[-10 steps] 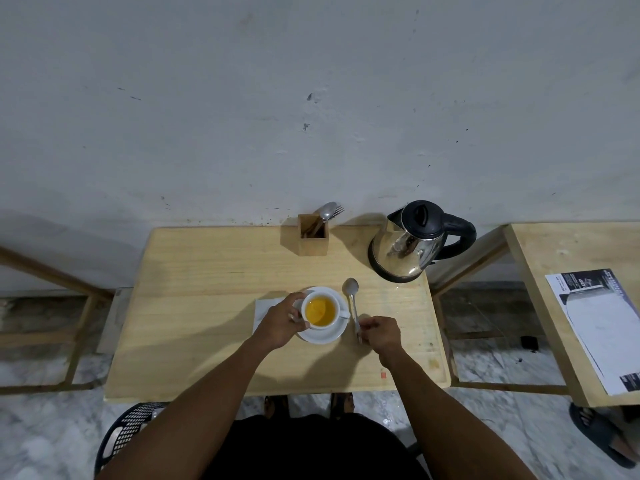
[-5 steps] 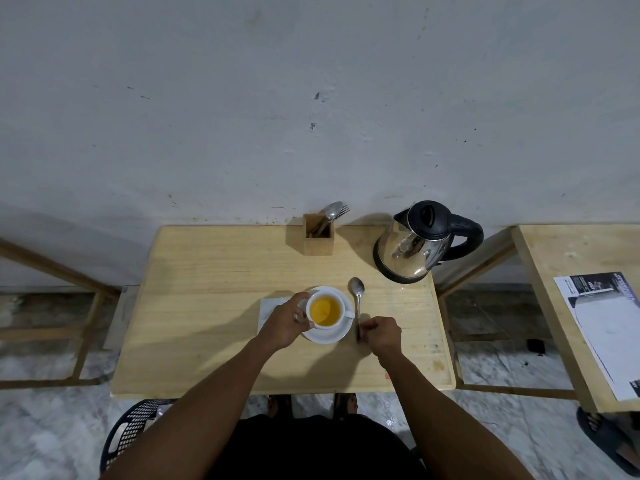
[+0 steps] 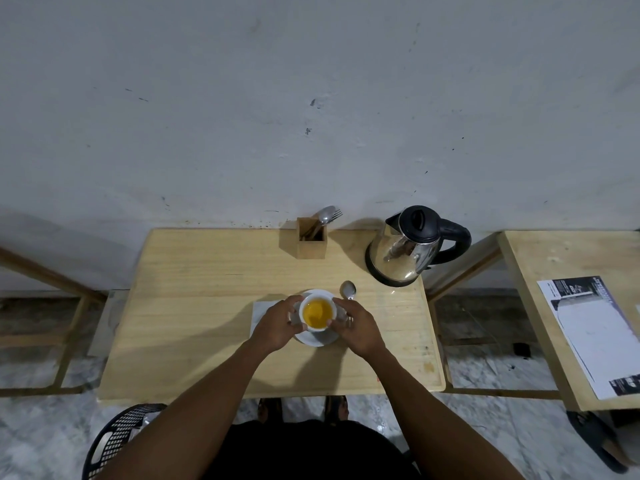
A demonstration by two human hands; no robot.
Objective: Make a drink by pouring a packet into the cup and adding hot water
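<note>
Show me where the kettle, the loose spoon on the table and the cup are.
kettle (image 3: 403, 252), head view, on its shiny steel body.
spoon (image 3: 348, 290), head view, on its bowl.
cup (image 3: 317, 312), head view, on the yellow drink inside, between both hands.

glossy steel kettle (image 3: 403, 252), matt wood table (image 3: 194, 306)

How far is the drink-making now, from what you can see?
Mostly done: the cup holds yellow liquid, the kettle stands upright at the table's back, and the spoon lies beside the saucer. In hand: left hand and right hand hold the cup. Little seems left.
</note>
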